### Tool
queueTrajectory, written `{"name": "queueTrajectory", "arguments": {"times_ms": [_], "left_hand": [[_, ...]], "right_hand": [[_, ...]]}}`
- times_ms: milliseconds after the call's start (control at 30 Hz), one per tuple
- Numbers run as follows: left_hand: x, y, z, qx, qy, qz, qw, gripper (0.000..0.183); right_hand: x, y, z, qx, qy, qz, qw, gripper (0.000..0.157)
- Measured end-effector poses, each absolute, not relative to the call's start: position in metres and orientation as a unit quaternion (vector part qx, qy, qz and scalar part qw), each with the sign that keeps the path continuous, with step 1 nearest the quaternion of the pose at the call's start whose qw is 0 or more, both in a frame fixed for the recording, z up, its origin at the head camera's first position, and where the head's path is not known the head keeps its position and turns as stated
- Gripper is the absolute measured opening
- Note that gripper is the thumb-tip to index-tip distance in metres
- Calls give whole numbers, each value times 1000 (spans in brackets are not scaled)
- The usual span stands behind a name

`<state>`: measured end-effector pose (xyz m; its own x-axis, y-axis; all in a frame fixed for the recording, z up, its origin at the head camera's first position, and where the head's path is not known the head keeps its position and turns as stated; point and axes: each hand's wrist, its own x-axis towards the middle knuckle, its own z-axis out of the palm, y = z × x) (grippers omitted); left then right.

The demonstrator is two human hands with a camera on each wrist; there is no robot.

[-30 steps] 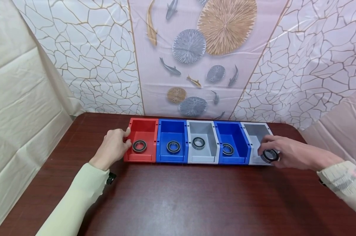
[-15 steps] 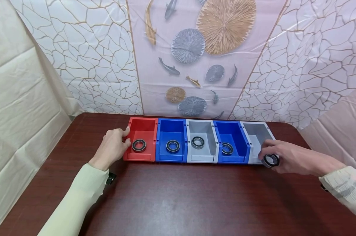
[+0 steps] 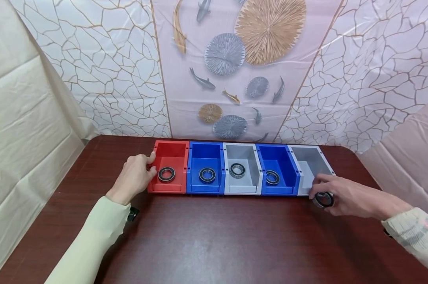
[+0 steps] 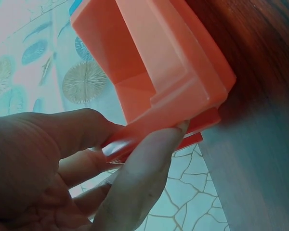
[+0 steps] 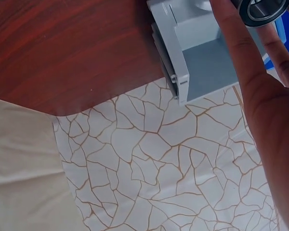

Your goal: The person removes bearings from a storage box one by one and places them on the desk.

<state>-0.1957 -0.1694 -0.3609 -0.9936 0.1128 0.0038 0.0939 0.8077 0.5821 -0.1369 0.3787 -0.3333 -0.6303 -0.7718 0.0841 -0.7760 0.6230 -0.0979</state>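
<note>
"Grasping something, are you?"
"Yes, your right grip (image 3: 354, 197) is holding a black ring (image 3: 330, 200) near the front edge of the rightmost gray bin (image 3: 305, 177); your left grip (image 3: 133, 175) is pinching the red bin (image 3: 169, 188) at its left side."

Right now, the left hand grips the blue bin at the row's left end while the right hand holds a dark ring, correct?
Not quite: the head view shows that end bin is red. The left hand does grip it, and the right hand holds a dark ring.
</note>
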Motion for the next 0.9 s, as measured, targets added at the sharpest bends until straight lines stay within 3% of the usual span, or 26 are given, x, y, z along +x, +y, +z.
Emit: {"name": "queueTrajectory", "arguments": {"times_ms": [333, 900], "left_hand": [[-196, -169, -361, 52, 951, 305, 13, 55], [-195, -167, -361, 45, 951, 305, 21, 56]], "right_hand": [[-129, 381, -345, 427, -900, 86, -6, 55], [-122, 383, -362, 439, -893, 94, -2, 60]]}}
